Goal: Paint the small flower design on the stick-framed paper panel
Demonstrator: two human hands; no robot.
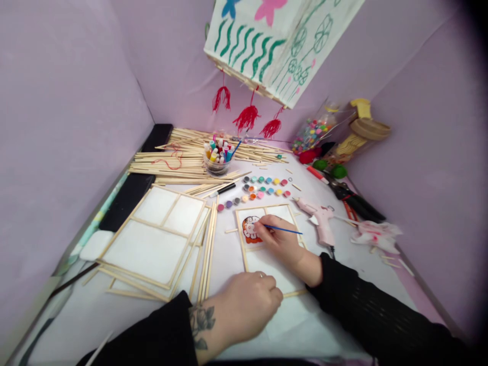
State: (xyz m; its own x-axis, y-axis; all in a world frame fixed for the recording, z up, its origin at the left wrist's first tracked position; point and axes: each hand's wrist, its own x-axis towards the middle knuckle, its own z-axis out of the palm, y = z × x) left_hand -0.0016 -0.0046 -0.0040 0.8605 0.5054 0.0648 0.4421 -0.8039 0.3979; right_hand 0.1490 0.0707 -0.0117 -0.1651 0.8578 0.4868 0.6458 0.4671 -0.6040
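right hand (280,241) grasps a thin blue brush (284,230) over the light, fragile paper panel (267,259); left hand (247,302), clenched, pins its stick edge.

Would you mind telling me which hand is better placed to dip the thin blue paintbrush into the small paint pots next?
Right. The right hand already grips the thin blue paintbrush and lies nearer the rows of small paint pots. The left hand rests as a fist on the wood-framed paper panel.

Left hand (247,305) loosely fisted, palm down, tattooed wrist, black sleeve. Right hand (280,241) ahead, fingers pinched in writing grip, wrist bent, black sleeve.
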